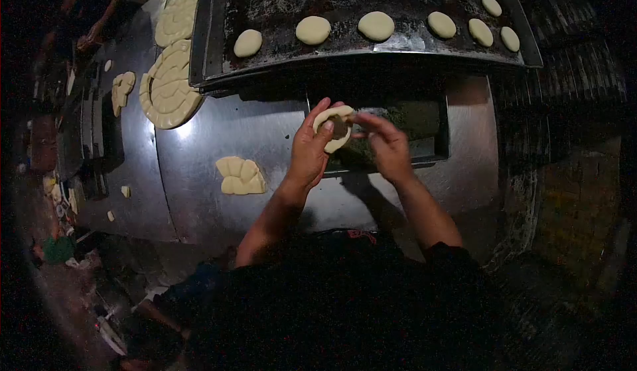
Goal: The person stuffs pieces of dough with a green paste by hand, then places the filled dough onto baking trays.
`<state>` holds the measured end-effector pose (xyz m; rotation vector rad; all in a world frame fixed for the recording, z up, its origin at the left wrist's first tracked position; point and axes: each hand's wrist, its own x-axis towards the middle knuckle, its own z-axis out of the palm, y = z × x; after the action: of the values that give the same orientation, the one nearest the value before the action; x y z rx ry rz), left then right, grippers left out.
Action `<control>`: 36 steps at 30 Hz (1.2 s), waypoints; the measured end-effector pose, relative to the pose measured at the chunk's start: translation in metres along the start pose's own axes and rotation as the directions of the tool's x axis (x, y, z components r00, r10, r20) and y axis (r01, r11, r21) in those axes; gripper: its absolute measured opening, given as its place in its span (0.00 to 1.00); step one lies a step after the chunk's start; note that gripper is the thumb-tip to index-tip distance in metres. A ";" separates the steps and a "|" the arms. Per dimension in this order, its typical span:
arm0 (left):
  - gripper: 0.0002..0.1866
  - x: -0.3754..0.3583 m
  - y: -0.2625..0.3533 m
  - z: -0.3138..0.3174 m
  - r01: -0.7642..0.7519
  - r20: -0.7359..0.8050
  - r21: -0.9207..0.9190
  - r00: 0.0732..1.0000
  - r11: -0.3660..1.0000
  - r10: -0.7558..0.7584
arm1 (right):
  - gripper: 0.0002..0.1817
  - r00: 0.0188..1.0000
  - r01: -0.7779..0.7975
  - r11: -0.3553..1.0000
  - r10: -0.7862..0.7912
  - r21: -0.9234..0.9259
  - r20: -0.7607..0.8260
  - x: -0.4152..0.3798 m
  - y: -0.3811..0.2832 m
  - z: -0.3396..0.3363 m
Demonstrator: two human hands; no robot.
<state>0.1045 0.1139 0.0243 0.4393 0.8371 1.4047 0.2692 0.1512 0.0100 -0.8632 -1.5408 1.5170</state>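
A piece of dough (341, 111) with a dark filling in its middle rests in my left hand (309, 153). The left fingers curl behind it, and the thumb presses onto the filling. At the dough's right edge is my right hand (390, 149), slightly blurred, its fingers stretched towards the rim and apart from the thumb. Whether the fingertips touch the dough is hard to see. Under the hands lies a metal pan (443, 147) with a dark greenish mass (415, 116) in it. Cut dough pieces (240, 176) sit on the metal table (212, 215) to the left.
A large baking tray (345, 0) with several flat dough rounds (376, 26) spans the far side. More portioned dough (174, 84) and a small dough lump (122, 91) lie left. Another person's arm (99, 26) shows at upper left. Stacked dark trays (564, 72) stand right.
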 end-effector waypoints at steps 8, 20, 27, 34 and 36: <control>0.22 -0.004 0.001 0.019 -0.079 -0.144 -0.099 0.987 0.992 0.065 | 0.11 0.910 0.394 0.728 -0.394 -0.561 0.128 0.025 -0.043 0.008; 0.21 -0.043 0.056 0.019 0.125 0.322 0.145 0.932 0.981 -0.167 | 0.21 0.772 0.616 0.503 -0.537 -0.606 0.339 -0.012 -0.098 0.019; 0.20 -0.083 0.054 0.060 -0.405 0.135 0.430 0.913 0.807 0.386 | 0.12 0.966 0.225 0.965 -0.239 -0.137 -0.099 -0.026 -0.107 0.047; 0.40 -0.114 0.055 0.045 -0.267 0.254 0.349 0.950 0.898 0.184 | 0.11 0.783 0.473 0.629 -0.622 -0.617 -0.033 -0.046 -0.098 0.090; 0.40 -0.131 0.075 0.034 -0.022 0.336 0.154 0.941 0.988 -0.032 | 0.11 0.808 0.407 0.695 -0.577 -0.593 -0.121 -0.053 -0.100 0.081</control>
<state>0.0844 0.0058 0.1325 0.7749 0.6667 1.2173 0.2273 0.0617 0.1084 -0.8313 -1.8079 0.5134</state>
